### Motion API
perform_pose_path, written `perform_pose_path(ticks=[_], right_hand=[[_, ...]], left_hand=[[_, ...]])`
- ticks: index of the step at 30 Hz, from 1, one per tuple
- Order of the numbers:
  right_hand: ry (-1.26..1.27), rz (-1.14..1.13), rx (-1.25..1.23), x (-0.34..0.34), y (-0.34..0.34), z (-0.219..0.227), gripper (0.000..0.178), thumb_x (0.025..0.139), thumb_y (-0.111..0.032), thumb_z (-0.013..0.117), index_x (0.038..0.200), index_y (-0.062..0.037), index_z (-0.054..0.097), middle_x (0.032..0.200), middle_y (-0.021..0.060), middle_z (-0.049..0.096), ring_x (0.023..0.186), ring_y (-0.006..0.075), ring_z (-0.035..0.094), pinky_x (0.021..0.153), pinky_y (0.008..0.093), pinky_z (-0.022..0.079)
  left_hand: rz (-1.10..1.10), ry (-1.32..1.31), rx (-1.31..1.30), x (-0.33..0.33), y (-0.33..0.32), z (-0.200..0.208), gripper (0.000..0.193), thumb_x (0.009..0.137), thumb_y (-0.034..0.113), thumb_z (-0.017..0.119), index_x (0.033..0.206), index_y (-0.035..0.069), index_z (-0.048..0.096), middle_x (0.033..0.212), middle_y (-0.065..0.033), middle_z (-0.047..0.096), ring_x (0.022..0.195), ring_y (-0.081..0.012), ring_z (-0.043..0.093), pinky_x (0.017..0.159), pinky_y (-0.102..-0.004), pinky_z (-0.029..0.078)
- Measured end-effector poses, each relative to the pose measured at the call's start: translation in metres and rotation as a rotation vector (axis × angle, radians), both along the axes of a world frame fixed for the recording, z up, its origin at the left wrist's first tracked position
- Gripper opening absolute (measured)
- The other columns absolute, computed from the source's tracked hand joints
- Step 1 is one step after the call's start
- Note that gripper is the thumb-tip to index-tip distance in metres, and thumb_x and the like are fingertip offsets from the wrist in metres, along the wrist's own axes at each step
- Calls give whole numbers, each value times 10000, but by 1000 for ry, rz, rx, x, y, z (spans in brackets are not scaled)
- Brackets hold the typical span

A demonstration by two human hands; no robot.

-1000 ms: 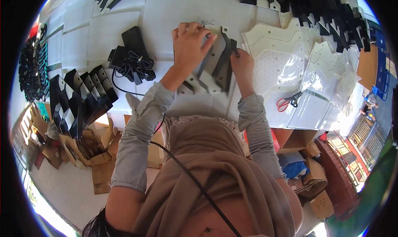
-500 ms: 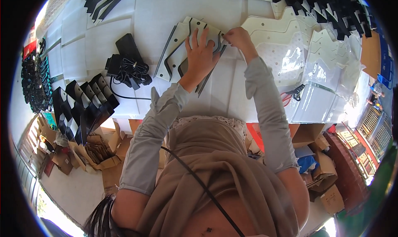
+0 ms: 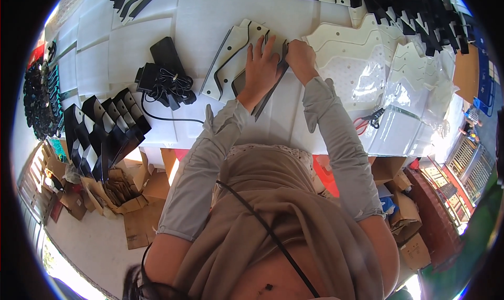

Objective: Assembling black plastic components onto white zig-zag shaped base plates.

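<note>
On the white-covered table before me lies a white panel (image 3: 227, 50) with round holes and dark zigzag bands. Spread fingers of my left hand (image 3: 261, 71) rest flat on its right half, covering part of the bands. Along the panel's right side runs a straight dark strip (image 3: 269, 99), slanting toward me. My right hand (image 3: 301, 59) is curled closed at the strip's upper end, fingertips against it and mostly hidden.
Left of the panel sit a black power adapter (image 3: 167, 56) with coiled cable and folded black-and-white pieces (image 3: 105, 129). To the right are white zigzag sheets (image 3: 341, 50), clear plastic film (image 3: 401, 98) and red-handled scissors (image 3: 369, 121). Black parts (image 3: 415, 14) pile at the far right.
My right hand has turned from a fingertip pinch at the panel's upper right corner into a tighter curl, slightly nearer me along the strip. My left hand stays spread on the panel.
</note>
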State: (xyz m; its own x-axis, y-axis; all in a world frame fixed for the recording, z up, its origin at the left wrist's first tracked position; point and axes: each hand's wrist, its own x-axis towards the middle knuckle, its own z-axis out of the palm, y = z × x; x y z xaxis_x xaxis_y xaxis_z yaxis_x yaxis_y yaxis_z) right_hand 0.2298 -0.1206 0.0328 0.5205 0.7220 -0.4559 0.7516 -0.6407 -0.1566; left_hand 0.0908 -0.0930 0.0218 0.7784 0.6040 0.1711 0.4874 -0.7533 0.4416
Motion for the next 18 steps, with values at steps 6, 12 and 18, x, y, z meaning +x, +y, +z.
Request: perform_pose_path(ticks=[6,12,18], right_hand=[[12,-67,1,4,-1,-13,153,745,-127,643,863,-44,696,877,186,692,865,364,678,730,428,548],[223,-124,-34,35,1,-42,245,706,-153,643,898,-9,694,922,221,680,922,388,655,787,444,528],[298,-54,-57,32,6,-36,254,697,-167,621,844,22,705,931,257,663,936,391,642,814,426,512]], left_hand=[[20,-4,6,-3,-1,1,257,666,240,762,808,53,658,1394,-108,386,1304,-363,350,1009,-575,345],[8,-10,6,-1,-1,1,230,659,240,760,794,77,669,1396,-86,397,1309,-357,351,1013,-583,344],[-3,-1,19,-2,0,-2,155,668,189,743,779,110,668,1399,-80,410,1323,-372,345,1002,-603,346]])
